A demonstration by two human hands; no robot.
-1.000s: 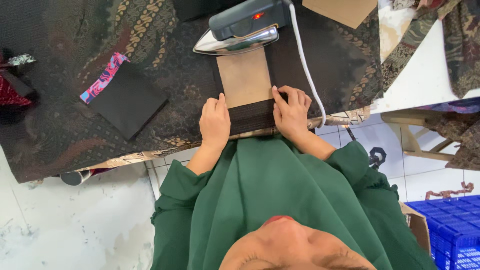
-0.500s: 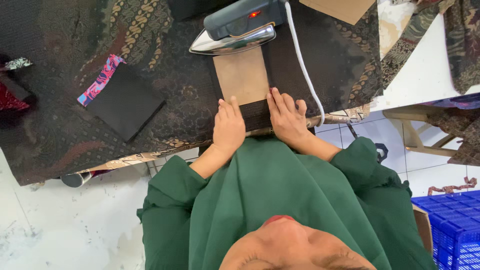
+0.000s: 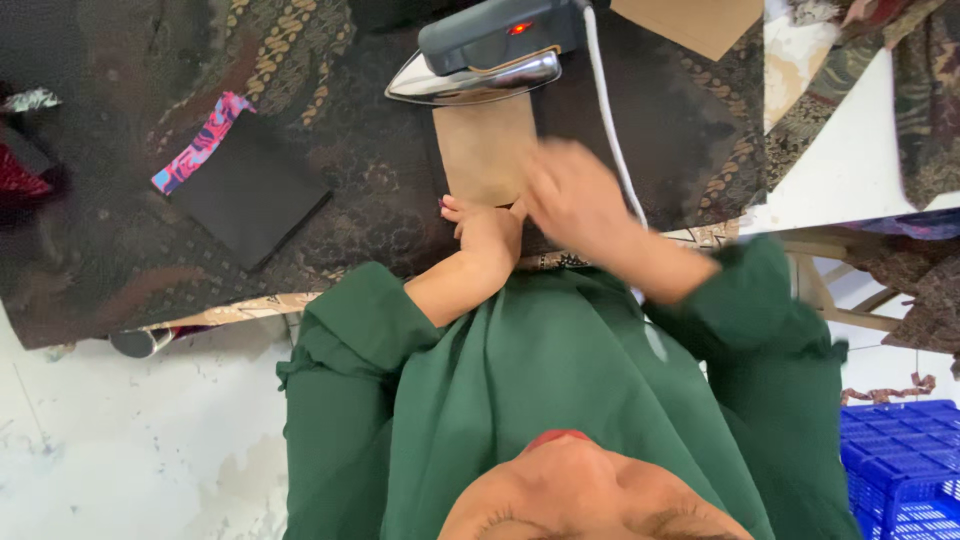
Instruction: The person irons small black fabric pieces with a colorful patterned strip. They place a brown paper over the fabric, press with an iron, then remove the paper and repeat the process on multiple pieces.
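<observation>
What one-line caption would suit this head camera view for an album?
Left hand presses a tan card beside an iron; the blurred right hand hovers over dark patterned cloth.

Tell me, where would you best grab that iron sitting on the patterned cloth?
Probably by the dark grey handle on top of the iron, coming from above. Its shiny soleplate faces down on the brown card, a red light glows, and the white cord trails off one end.

flat black fabric square (image 3: 250,200) with pink patterned strip (image 3: 200,142) lying left on dark batik cloth (image 3: 120,250); blue plastic crate (image 3: 905,465) at lower right.
</observation>
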